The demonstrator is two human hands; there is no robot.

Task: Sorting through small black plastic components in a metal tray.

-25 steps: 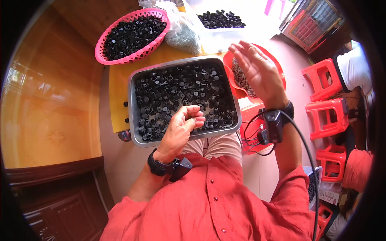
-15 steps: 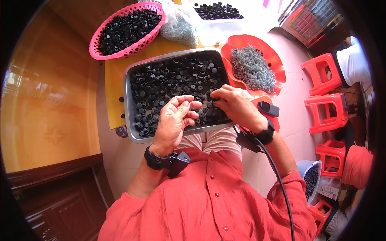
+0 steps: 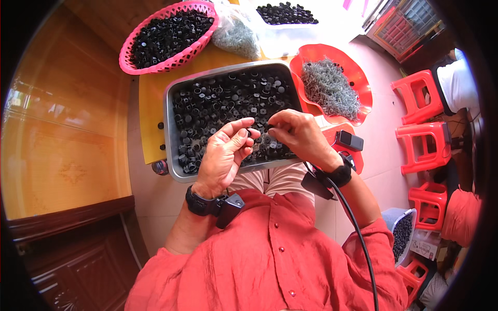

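A metal tray full of small black plastic caps and rings lies in front of me. Over its near part, my left hand is closed, with a small black plastic piece pinched between thumb and fingers. My right hand is just to the right, its thumb and forefinger pressed together and facing the left fingertips. Whatever sits in that right pinch is too small and dark to make out against the black parts below. The two hands do not touch.
A pink basket of black parts, a clear bag of metal pieces and a white container stand behind the tray. A red scalloped dish holds metal screws. Red stools line the right; a cable trails from my right wrist.
My right hand has drawn slightly up and left from the tray's parts toward the left hand. A black piece now shows in the left fingers. The whole view has shifted a little.
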